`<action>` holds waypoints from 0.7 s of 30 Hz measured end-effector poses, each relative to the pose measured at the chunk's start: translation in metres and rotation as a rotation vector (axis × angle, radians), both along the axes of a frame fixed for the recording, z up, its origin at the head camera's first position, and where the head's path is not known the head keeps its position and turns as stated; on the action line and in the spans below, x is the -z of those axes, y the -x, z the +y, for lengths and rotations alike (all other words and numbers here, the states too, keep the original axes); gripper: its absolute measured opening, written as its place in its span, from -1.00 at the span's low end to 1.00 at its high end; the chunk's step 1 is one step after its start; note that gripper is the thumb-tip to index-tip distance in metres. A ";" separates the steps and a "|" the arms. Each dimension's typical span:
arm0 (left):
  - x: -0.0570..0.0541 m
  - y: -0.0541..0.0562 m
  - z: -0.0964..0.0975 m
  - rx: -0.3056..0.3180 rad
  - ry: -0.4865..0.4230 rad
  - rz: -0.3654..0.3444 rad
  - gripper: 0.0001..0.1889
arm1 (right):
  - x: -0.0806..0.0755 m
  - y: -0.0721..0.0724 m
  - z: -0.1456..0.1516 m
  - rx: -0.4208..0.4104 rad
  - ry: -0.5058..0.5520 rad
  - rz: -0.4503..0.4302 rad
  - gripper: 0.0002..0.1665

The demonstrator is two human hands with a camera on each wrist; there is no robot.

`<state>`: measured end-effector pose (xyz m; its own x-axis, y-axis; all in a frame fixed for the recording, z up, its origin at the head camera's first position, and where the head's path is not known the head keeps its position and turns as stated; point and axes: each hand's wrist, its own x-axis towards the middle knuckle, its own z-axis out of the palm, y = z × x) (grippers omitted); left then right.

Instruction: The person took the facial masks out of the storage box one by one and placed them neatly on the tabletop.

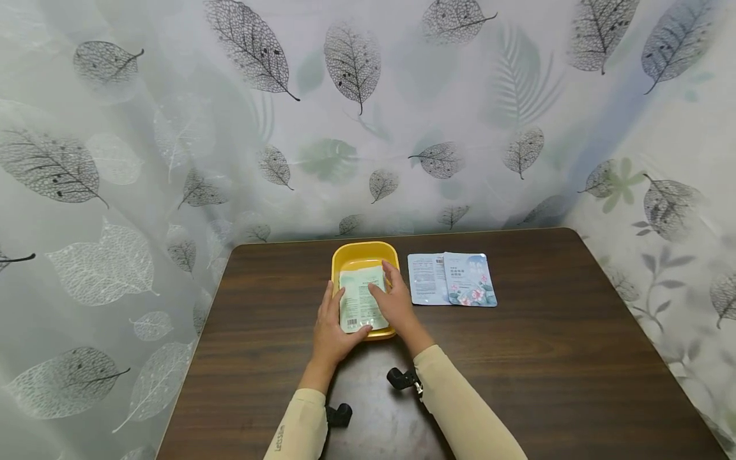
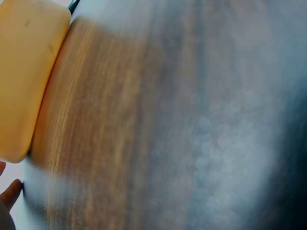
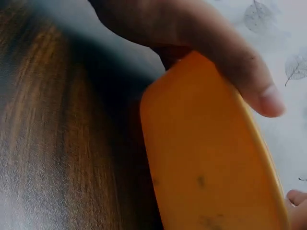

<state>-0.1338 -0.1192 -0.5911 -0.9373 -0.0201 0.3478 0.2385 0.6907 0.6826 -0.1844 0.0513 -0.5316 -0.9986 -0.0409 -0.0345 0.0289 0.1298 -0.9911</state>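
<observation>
A pale green sachet (image 1: 361,300) with small print and a barcode lies in a yellow plastic tray (image 1: 368,250). At the tray's left side is my left hand (image 1: 333,332), its fingers extended along the sachet's left edge and its thumb reaching over the near edge. My right hand (image 1: 397,303) rests over the right side, thumb on the sachet and fingers stretched towards the far right corner. In the right wrist view a digit lies across the rim of the orange-looking tray (image 3: 206,143). The left wrist view catches only the tray's outer wall (image 2: 29,81) and a fingertip.
Right of the tray, two flat sachets overlap: one printed with text (image 1: 427,281), the other blue with pink flowers (image 1: 471,281). They lie on a dark wooden table (image 1: 546,345). A leaf-patterned curtain (image 1: 368,140) hangs behind and at both sides.
</observation>
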 end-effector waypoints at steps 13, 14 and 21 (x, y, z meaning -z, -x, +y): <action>-0.002 0.000 0.001 0.003 0.014 -0.005 0.07 | 0.007 0.006 -0.007 0.041 0.069 -0.190 -0.23; -0.002 0.000 0.001 0.002 0.012 -0.009 0.07 | 0.007 0.006 -0.007 0.042 0.092 -0.182 -0.24; 0.000 0.000 0.000 -0.003 -0.010 -0.004 0.06 | 0.007 0.005 -0.008 -0.009 0.288 -0.079 -0.25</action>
<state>-0.1339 -0.1193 -0.5907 -0.9386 -0.0264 0.3440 0.2338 0.6847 0.6904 -0.1890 0.0434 -0.5388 -0.9928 -0.0692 -0.0977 0.1075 -0.1562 -0.9819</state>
